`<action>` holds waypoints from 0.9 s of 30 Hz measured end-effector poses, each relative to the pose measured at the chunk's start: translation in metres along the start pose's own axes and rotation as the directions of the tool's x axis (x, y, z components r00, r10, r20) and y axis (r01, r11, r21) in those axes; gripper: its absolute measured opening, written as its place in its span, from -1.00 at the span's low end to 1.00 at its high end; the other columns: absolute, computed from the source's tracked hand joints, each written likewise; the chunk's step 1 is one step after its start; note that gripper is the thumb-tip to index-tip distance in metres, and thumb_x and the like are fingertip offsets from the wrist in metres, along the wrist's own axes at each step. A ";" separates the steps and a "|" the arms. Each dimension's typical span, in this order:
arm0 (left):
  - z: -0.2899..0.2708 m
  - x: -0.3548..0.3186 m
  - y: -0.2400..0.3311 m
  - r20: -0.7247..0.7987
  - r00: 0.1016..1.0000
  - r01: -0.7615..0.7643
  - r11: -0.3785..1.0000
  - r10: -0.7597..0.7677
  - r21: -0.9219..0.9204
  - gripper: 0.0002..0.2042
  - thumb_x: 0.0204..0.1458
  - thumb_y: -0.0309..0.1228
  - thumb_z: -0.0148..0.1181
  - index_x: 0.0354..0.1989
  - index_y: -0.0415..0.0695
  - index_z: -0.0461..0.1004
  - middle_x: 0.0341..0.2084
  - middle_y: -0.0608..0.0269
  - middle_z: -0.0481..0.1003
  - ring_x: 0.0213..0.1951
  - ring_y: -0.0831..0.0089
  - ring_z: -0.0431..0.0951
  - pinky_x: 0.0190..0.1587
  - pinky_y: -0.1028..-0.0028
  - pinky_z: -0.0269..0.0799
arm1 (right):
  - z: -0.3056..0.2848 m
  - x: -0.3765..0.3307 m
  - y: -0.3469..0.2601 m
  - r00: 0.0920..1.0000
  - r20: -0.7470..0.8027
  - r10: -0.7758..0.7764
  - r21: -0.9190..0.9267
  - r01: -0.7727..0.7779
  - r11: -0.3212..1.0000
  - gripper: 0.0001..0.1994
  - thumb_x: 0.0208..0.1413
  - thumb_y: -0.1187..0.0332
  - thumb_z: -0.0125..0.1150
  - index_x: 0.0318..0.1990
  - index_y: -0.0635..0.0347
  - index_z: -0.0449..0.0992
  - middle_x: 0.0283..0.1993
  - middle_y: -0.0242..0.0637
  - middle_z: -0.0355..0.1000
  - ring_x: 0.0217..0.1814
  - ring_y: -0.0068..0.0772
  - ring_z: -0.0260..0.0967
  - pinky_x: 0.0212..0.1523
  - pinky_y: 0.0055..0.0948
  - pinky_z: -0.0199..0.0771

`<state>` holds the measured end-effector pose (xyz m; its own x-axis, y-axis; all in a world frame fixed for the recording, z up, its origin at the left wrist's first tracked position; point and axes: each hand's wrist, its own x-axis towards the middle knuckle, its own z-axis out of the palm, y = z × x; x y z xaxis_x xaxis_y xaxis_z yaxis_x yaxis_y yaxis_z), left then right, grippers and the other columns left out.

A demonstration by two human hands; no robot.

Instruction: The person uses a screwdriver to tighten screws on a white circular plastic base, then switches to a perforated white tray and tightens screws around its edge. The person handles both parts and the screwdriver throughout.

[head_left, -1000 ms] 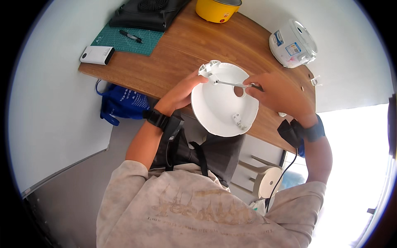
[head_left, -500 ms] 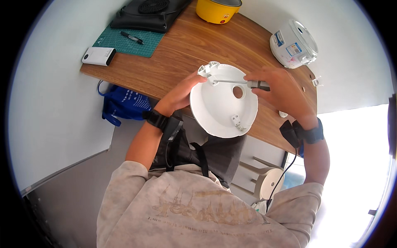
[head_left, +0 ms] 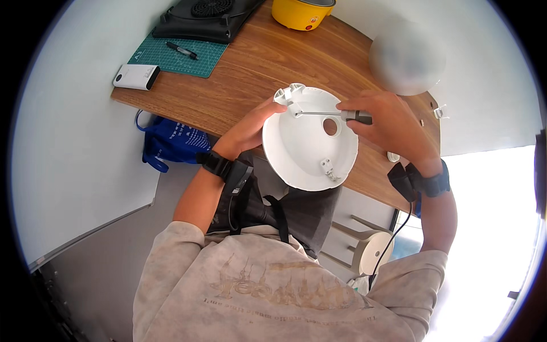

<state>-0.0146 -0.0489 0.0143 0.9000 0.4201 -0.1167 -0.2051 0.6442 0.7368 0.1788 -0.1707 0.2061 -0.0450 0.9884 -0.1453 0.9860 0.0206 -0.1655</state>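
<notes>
A white bowl-shaped plastic shell (head_left: 302,154) is tilted above the desk's near edge, its hollow inside facing up. It has a round hole, a bracket at its upper left rim and a small white fitting (head_left: 327,166) low inside. My left hand (head_left: 256,126) grips the left rim, thumb over the edge beside the bracket, other fingers hidden behind. My right hand (head_left: 384,117) is closed round the grey handle of a screwdriver (head_left: 322,113). The metal shaft points left across the shell, and its tip meets a small post by the bracket. Whether a screw sits there is too small to tell.
On the wooden desk (head_left: 250,74) lie a green cutting mat (head_left: 199,65) with a black pen (head_left: 182,50), a white power bank (head_left: 137,76) and a black fan stand (head_left: 205,20). A yellow pot (head_left: 301,14) and a blurred pale round appliance (head_left: 407,60) stand farther back. A blue bag (head_left: 174,139) hangs below.
The shell, screwdriver and right hand appear slightly farther right, along with the desk's right side. The screwdriver tip stays at the same post. The white rice cooker at the back right now looks blurred.
</notes>
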 end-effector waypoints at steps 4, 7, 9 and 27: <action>0.000 0.000 0.000 -0.006 1.000 0.005 1.000 -0.005 0.003 -0.34 0.22 -0.27 0.02 0.47 -0.13 -0.03 0.30 0.06 0.27 0.27 0.26 0.36 0.26 0.27 0.36 | -0.001 0.000 -0.002 1.000 0.004 0.020 0.019 -0.020 1.000 -0.74 0.06 0.30 0.29 -0.08 0.08 0.68 -0.29 -0.20 0.59 -0.22 -0.19 0.50 -0.19 -0.26 0.49; 0.003 -0.002 0.003 -0.013 1.000 0.019 1.000 -0.019 0.008 -0.34 0.23 -0.27 0.01 0.47 -0.14 -0.03 0.30 0.06 0.27 0.27 0.26 0.36 0.26 0.27 0.36 | 0.000 -0.002 -0.006 0.999 0.011 0.030 0.025 -0.030 0.999 -0.74 0.07 0.30 0.29 -0.08 0.09 0.68 -0.29 -0.20 0.59 -0.22 -0.18 0.51 -0.18 -0.26 0.49; 0.003 -0.002 0.002 -0.020 1.000 0.016 1.000 -0.016 0.000 -0.35 0.23 -0.27 0.01 0.47 -0.14 -0.03 0.30 0.05 0.27 0.28 0.25 0.35 0.27 0.26 0.36 | -0.001 -0.003 -0.008 0.999 0.020 0.033 0.020 -0.034 0.999 -0.73 0.06 0.30 0.29 -0.08 0.09 0.68 -0.29 -0.20 0.59 -0.22 -0.17 0.51 -0.18 -0.26 0.49; -0.004 0.000 -0.002 0.002 1.000 0.009 1.000 -0.009 -0.013 -0.35 0.23 -0.28 0.01 0.47 -0.14 -0.02 0.31 0.07 0.26 0.28 0.27 0.35 0.27 0.27 0.35 | -0.003 0.004 -0.004 0.999 0.035 0.007 -0.039 -0.006 0.999 -0.71 0.03 0.28 0.33 -0.08 0.09 0.69 -0.29 -0.16 0.58 -0.20 -0.12 0.49 -0.14 -0.24 0.48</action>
<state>-0.0155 -0.0476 0.0099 0.9023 0.4135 -0.1221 -0.2023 0.6562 0.7270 0.1752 -0.1664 0.2094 -0.0435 0.9826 -0.1805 0.9918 0.0207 -0.1262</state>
